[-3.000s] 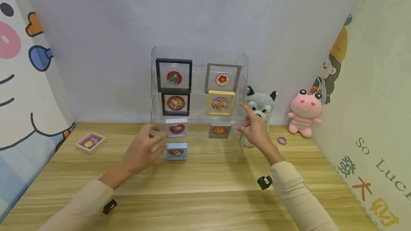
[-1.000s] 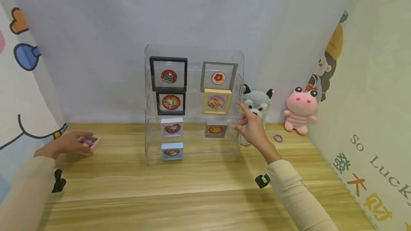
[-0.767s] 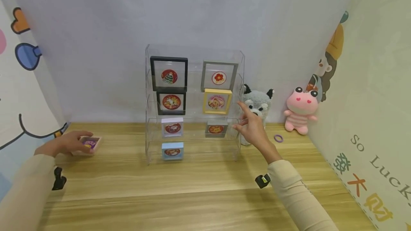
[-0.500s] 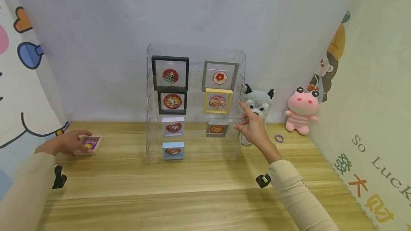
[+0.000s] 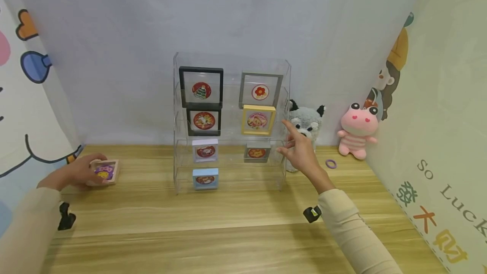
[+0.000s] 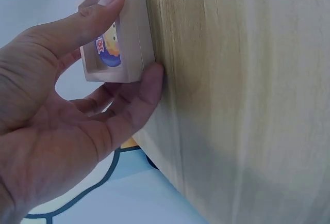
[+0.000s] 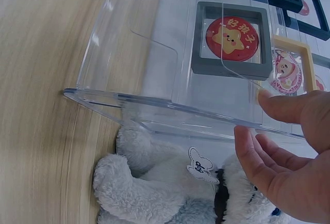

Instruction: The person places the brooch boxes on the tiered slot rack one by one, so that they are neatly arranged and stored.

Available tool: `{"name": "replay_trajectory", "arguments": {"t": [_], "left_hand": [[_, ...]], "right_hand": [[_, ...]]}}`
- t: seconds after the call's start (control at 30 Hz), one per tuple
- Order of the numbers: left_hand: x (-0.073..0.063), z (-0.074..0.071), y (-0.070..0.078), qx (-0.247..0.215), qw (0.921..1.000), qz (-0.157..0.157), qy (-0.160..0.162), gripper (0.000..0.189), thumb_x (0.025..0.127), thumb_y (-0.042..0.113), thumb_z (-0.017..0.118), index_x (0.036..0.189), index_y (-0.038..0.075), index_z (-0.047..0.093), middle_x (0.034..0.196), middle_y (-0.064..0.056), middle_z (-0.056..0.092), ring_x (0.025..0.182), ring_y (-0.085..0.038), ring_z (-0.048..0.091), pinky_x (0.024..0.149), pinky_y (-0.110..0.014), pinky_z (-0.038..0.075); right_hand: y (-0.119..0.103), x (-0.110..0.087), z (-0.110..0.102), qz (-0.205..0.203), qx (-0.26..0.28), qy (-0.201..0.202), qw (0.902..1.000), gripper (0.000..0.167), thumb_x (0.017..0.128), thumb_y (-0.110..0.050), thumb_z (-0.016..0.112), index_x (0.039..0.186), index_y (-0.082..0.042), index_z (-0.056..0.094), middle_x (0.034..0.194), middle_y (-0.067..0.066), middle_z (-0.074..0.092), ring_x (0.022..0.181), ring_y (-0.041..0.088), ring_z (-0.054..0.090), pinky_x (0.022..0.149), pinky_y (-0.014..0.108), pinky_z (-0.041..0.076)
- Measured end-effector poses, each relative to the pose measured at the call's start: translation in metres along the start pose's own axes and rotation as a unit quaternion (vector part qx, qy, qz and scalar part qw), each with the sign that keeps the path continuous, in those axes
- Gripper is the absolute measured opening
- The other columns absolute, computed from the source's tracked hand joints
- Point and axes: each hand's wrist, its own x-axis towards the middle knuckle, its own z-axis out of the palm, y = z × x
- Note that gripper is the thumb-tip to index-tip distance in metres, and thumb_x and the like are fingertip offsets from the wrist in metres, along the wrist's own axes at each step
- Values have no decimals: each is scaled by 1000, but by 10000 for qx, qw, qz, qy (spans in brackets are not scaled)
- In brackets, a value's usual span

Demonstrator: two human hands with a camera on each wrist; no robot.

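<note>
At the left of the table my left hand [image 5: 80, 170] pinches a small pale pink box frame [image 5: 116, 171] with a purple and yellow picture. In the left wrist view the thumb [image 6: 98, 17] lies over the front of the frame [image 6: 140, 33], with fingers at its lower edge close to the tabletop. My right hand [image 5: 302, 153] holds the right side of a clear acrylic tiered rack [image 5: 232, 181]. The right wrist view has its thumb [image 7: 289, 106] inside the side panel and its fingers outside. Framed badges stand in the rack, including a yellow frame [image 5: 258, 133] and a grey one [image 5: 257, 160].
Black frames [image 5: 201, 69], a lavender frame [image 5: 205, 142] and a light blue frame [image 5: 205, 171] stand in the rack's left column. A grey plush [image 5: 307, 115] sits behind its right side. Farther right are a purple ring [image 5: 331, 164] and a pink plush [image 5: 357, 128].
My left hand has left the rack's lower left side, gone to the pink frame and taken hold of it. Over the last half second the frame has turned slightly. My right hand stays at the rack.
</note>
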Motion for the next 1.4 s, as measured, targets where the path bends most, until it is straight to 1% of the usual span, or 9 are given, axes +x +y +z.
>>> {"name": "replay_trajectory", "arguments": {"t": [0.17, 0.33, 0.53, 0.63, 0.8, 0.93, 1.07, 1.27, 1.4], "left_hand": [[-4, 4, -11, -910, 9958, -66, -29, 85, 86, 14, 78, 144, -12, 23, 125, -52, 36, 96, -35, 58, 73, -41, 61], [-6, 5, -18, -1567, 9876, -85, 15, 82, 90, 7, 72, 148, -14, 18, 124, -46, 43, 90, -23, 61, 74, -38, 62], [-11, 7, -15, -2078, 9780, 118, 133, 68, 88, 0, 67, 148, -5, 37, 129, -44, 37, 96, -24, 59, 77, -41, 62], [-13, 7, -8, -2031, 9787, 233, 185, 65, 86, 1, 67, 146, -1, 44, 129, -40, 39, 99, -25, 60, 77, -42, 62], [-15, 9, 7, -1630, 9852, 466, 241, 64, 90, 3, 65, 147, -7, 38, 131, -40, 40, 103, -30, 60, 76, -42, 62], [-18, 11, 19, -1576, 9842, 717, 374, 61, 92, 4, 65, 146, -7, 40, 128, -36, 43, 105, -32, 59, 74, -40, 62], [-23, 12, 30, -1652, 9802, 1020, 395, 57, 93, 4, 64, 145, -6, 43, 126, -32, 45, 102, -25, 61, 72, -40, 63], [-35, 9, 48, -1721, 9758, 1293, 381, 52, 96, 4, 62, 144, -7, 45, 124, -32, 50, 93, -6, 64, 71, -42, 62], [-43, 7, 63, -1738, 9716, 1555, 398, 48, 97, 4, 62, 143, -3, 48, 118, -21, 57, 91, -5, 66, 70, -42, 62]], "right_hand": [[0, 0, 1, 2, -3, 6, 10000, 82, 84, -5, 79, 154, -12, 37, 107, 22, 61, 92, 38, 72, 78, 49, 59], [-1, 0, 1, 24, 17, -3, 10000, 82, 85, -5, 79, 154, -12, 37, 107, 22, 61, 92, 38, 72, 78, 49, 59], [0, 0, 0, 34, 5, 19, 10000, 82, 84, -5, 79, 154, -12, 37, 108, 22, 61, 92, 38, 72, 77, 49, 59], [0, 0, 0, 34, 9, 20, 10000, 82, 84, -4, 79, 154, -13, 37, 108, 22, 61, 92, 38, 72, 78, 50, 59], [0, 0, 0, 36, 33, 26, 10000, 82, 84, -4, 79, 154, -13, 37, 108, 23, 61, 92, 38, 72, 78, 49, 59], [0, 0, 1, 2, 34, 43, 10000, 82, 84, -4, 79, 154, -13, 37, 108, 23, 61, 92, 38, 72, 78, 49, 59], [0, 0, 1, -4, 48, 47, 10000, 83, 84, -4, 79, 155, -14, 37, 107, 22, 61, 92, 37, 72, 79, 49, 59], [0, 0, 1, 4, 55, 63, 10000, 83, 83, -3, 79, 154, -15, 38, 106, 21, 61, 92, 38, 72, 79, 49, 59], [0, 0, 1, -2, 53, 68, 10000, 83, 83, -3, 80, 154, -14, 38, 106, 22, 60, 92, 38, 72, 79, 49, 59]]}}
